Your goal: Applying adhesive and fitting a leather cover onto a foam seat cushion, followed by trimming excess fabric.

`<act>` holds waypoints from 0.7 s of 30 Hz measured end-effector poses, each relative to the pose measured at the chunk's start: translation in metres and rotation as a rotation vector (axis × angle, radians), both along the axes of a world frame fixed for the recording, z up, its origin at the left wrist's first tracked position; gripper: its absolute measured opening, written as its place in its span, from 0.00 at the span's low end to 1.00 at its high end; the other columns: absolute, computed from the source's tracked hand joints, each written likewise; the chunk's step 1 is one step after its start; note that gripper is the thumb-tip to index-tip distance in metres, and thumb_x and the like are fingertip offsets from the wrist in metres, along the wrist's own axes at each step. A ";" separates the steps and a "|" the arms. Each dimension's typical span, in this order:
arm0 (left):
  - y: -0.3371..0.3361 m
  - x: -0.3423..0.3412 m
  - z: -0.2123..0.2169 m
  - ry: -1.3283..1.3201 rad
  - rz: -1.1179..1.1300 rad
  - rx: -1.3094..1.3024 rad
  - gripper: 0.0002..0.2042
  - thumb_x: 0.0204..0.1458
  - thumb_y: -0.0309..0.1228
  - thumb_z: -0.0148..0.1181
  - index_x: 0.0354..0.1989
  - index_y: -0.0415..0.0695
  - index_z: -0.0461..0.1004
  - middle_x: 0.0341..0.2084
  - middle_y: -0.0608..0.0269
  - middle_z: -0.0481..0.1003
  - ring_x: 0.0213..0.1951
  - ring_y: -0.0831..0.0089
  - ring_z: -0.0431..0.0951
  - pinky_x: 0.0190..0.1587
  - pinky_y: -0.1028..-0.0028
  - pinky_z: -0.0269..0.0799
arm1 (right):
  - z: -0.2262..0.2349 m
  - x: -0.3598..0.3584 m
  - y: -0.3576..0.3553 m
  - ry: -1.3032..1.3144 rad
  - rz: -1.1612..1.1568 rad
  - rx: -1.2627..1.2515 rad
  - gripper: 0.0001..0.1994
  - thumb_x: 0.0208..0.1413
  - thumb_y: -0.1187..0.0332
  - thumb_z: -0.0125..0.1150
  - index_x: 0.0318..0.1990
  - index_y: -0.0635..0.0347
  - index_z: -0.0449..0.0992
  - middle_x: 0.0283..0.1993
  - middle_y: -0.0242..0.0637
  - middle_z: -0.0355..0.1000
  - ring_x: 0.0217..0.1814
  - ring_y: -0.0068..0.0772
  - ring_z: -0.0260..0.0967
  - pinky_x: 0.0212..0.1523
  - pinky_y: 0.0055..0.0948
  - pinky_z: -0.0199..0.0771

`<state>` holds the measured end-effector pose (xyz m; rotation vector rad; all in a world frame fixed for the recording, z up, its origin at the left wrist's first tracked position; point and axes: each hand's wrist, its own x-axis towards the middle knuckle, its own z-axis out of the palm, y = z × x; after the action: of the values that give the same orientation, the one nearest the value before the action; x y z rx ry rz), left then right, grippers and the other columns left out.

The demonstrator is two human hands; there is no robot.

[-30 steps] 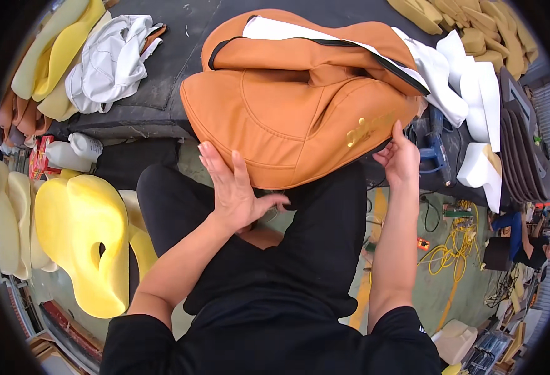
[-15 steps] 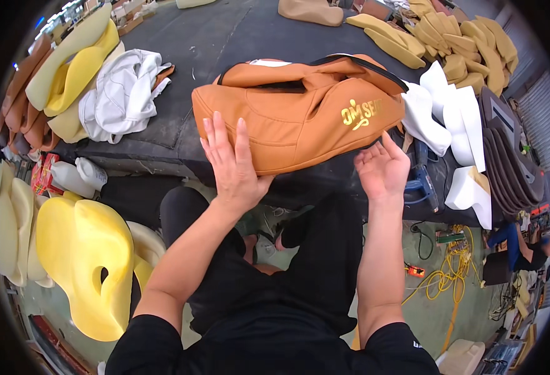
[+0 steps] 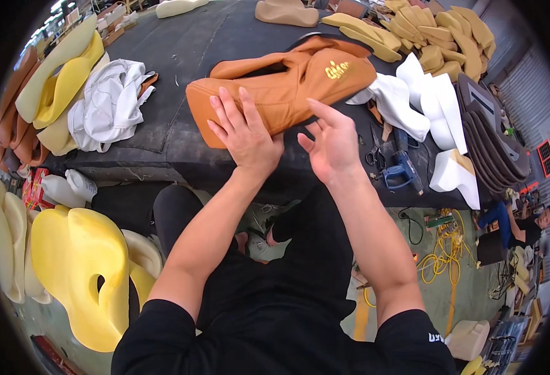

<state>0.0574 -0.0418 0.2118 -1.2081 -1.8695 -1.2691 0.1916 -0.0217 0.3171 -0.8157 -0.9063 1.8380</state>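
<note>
Fingers [image 3: 231, 107] of left hand [image 3: 254, 142] spread flat against orange cover [image 3: 281, 100], pressing without grasp. Right hand [image 3: 336, 147] loosely curled, released; index fingertip near cover's lower edge, contact unclear. Cover lies on black surface [image 3: 181, 53]. Scissors [image 3: 375, 153], blue gun-shaped tool [image 3: 402, 173] rightward; crumpled white fabric [image 3: 107, 103] leftward.

My left hand [image 3: 243, 137] lies spread against the orange cover [image 3: 287, 100]. My right hand [image 3: 334, 147], loosely curled, is at its near edge.
</note>
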 end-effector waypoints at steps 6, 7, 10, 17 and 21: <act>0.004 -0.014 0.005 -0.057 0.072 0.121 0.47 0.42 0.35 0.75 0.76 0.46 0.63 0.73 0.40 0.61 0.75 0.33 0.57 0.72 0.38 0.53 | -0.001 -0.024 0.017 -0.086 0.060 0.083 0.16 0.56 0.70 0.72 0.52 0.50 0.78 0.47 0.27 0.77 0.43 0.20 0.68 0.35 0.28 0.67; 0.004 -0.019 0.004 -0.068 0.061 0.114 0.48 0.41 0.36 0.76 0.76 0.47 0.63 0.74 0.39 0.59 0.76 0.32 0.56 0.71 0.34 0.54 | 0.001 -0.029 0.012 -0.083 0.072 0.158 0.18 0.57 0.71 0.71 0.55 0.51 0.77 0.48 0.28 0.77 0.45 0.21 0.70 0.36 0.28 0.69; 0.004 -0.020 -0.001 -0.076 0.028 0.144 0.49 0.40 0.37 0.77 0.77 0.47 0.62 0.75 0.37 0.58 0.77 0.31 0.54 0.69 0.30 0.54 | 0.007 -0.018 0.001 -0.232 0.157 0.281 0.21 0.63 0.70 0.66 0.63 0.53 0.71 0.59 0.28 0.75 0.58 0.23 0.73 0.47 0.32 0.77; 0.014 -0.038 0.009 -0.092 0.090 0.238 0.49 0.42 0.38 0.76 0.77 0.45 0.62 0.74 0.37 0.59 0.76 0.30 0.55 0.69 0.29 0.55 | 0.003 -0.055 0.005 -0.021 0.178 0.117 0.14 0.61 0.72 0.69 0.53 0.49 0.76 0.47 0.22 0.79 0.39 0.17 0.69 0.33 0.24 0.63; 0.029 -0.044 0.041 -0.191 0.028 0.342 0.47 0.43 0.33 0.75 0.77 0.47 0.62 0.72 0.37 0.63 0.74 0.30 0.60 0.69 0.32 0.59 | 0.029 -0.070 0.023 0.112 0.210 0.410 0.17 0.60 0.75 0.70 0.56 0.60 0.76 0.44 0.31 0.80 0.36 0.21 0.75 0.27 0.22 0.71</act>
<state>0.0133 -0.0128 0.2524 -0.9041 -1.6973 -1.6566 0.1212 0.0013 0.3460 -0.3706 -1.2791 1.7653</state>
